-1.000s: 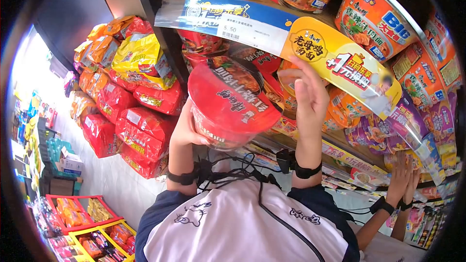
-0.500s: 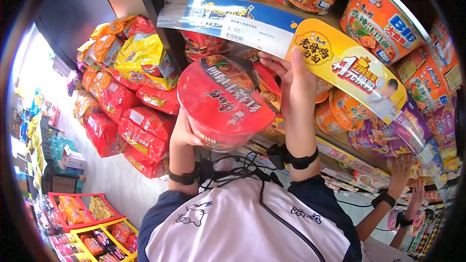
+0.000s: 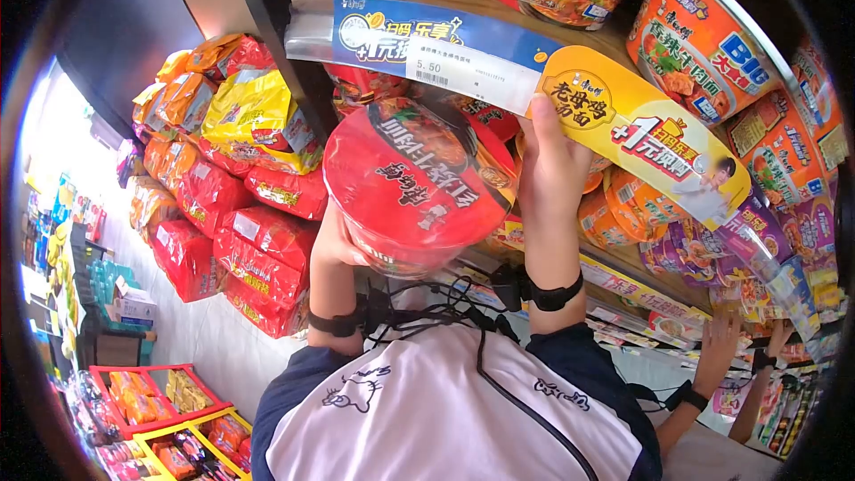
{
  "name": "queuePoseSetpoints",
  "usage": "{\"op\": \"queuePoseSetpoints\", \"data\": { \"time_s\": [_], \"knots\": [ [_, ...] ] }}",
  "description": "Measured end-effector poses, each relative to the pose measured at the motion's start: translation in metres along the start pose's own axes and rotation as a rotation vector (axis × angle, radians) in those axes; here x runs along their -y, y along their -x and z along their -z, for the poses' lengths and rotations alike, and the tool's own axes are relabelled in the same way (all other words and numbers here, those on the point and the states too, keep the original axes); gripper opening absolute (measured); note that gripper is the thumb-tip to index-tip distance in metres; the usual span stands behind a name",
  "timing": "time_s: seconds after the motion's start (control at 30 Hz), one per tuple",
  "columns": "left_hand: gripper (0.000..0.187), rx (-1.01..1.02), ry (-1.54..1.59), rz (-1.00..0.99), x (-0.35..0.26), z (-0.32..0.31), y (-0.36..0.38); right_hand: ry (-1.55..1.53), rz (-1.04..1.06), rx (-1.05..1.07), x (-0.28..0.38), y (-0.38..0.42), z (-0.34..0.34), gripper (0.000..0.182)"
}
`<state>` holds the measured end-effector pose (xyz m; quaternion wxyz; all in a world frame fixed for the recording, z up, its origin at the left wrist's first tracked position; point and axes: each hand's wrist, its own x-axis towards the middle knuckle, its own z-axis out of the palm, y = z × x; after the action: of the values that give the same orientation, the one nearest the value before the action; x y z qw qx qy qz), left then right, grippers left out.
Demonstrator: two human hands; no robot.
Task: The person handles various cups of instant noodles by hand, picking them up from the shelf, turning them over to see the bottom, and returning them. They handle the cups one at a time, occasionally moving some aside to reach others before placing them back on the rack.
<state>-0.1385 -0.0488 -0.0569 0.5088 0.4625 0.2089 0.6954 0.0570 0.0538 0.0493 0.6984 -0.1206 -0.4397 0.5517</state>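
A red instant noodle bowl [image 3: 414, 187] with a printed lid is tilted toward the camera below the shelf edge. My left hand [image 3: 335, 236] grips it from the lower left, its fingers mostly hidden behind the bowl. My right hand [image 3: 550, 160] is at the bowl's right side, thumb pointing up over the price strip [image 3: 481, 80]. Its other fingers are hidden behind the bowl, so what they hold cannot be made out. More red bowls [image 3: 365, 85] sit in shadow behind the strip.
Red and orange noodle packs [image 3: 209, 187] are stacked at left beside a dark post [image 3: 276, 27]. Large noodle tubs [image 3: 699, 40] stand on the upper shelf. At lower right, a co-worker's hands [image 3: 717, 352] reach to the shelf. Crates [image 3: 151, 423] lie lower left.
My right hand's fingers, seen spread behind the bowl before, are now hidden behind it. The bowl stays nearly in place. The co-worker's hands have moved slightly lower.
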Motion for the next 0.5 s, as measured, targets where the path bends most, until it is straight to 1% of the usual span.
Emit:
{"op": "queuePoseSetpoints", "data": {
  "time_s": [0.03, 0.13, 0.23, 0.43, 0.5],
  "knots": [
    [0.122, -0.001, -0.003, 0.0, 0.001, 0.0, -0.001, -0.016, -0.008, 0.007, 0.0, 0.001, 0.001, 0.035],
    [0.123, 0.007, -0.021, 0.008, 0.003, 0.003, -0.002, 0.082, 0.003, 0.03, -0.002, 0.002, 0.002, 0.04],
    [0.123, 0.035, -0.04, 0.022, 0.005, 0.009, -0.005, 0.091, 0.058, 0.054, -0.005, 0.002, 0.003, 0.041],
    [0.123, 0.03, -0.007, 0.022, 0.004, -0.002, -0.012, 0.091, 0.049, 0.042, -0.006, 0.001, 0.002, 0.038],
    [0.123, 0.022, -0.016, 0.021, 0.004, -0.006, -0.012, 0.01, -0.017, -0.013, -0.002, 0.003, -0.004, 0.034]
  ]
}}
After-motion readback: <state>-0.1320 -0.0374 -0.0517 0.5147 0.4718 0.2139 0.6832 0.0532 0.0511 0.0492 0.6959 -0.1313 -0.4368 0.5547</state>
